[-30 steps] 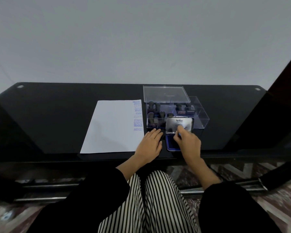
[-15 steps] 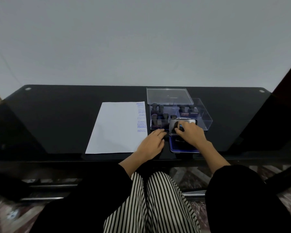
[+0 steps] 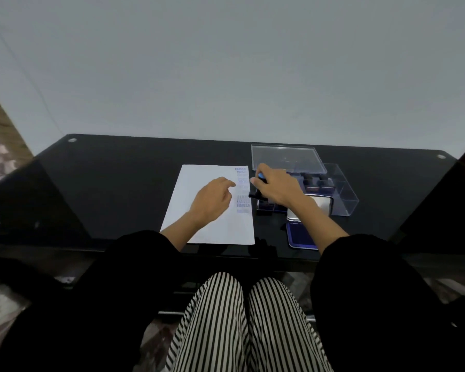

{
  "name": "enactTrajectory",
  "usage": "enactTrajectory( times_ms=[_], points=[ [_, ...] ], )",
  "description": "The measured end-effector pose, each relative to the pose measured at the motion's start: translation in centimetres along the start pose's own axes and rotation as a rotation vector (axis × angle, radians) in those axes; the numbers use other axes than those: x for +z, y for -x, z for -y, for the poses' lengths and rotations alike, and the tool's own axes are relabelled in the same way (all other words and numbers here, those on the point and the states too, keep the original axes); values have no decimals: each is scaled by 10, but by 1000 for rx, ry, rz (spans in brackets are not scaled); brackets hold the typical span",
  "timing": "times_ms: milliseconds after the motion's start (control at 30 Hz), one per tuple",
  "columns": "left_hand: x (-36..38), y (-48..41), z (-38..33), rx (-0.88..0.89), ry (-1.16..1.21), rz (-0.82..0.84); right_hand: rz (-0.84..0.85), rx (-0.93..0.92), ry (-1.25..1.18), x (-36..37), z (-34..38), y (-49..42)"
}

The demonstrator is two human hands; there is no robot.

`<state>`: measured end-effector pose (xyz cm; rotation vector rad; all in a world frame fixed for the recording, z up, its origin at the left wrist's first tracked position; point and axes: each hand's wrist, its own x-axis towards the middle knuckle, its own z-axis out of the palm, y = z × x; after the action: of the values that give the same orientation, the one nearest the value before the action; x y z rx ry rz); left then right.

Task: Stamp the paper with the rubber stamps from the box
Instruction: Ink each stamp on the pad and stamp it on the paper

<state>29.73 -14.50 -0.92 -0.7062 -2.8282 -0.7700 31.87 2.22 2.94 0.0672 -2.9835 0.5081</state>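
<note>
One stamp [image 3: 261,177] (right hand [image 3: 281,189]) beside paper [image 3: 199,174]

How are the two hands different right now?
The left hand holds nothing; the right hand grips a stamp with a blue top. The left hand is over the paper, its fingers loose; the right hand is by the paper's right edge, in front of the clear box, its fingers curled. Both reach out of black sleeves.
</note>
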Motion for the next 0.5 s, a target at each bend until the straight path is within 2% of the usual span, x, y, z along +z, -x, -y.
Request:
enactTrajectory(
  times_ms=[233, 500],
  points=[
    [12, -3, 23, -72, -44, 109, 41, -23, 14, 26, 9, -10],
    [39, -9, 37, -73, -67, 171, 94, -44, 45, 44, 7, -19]
  ],
)
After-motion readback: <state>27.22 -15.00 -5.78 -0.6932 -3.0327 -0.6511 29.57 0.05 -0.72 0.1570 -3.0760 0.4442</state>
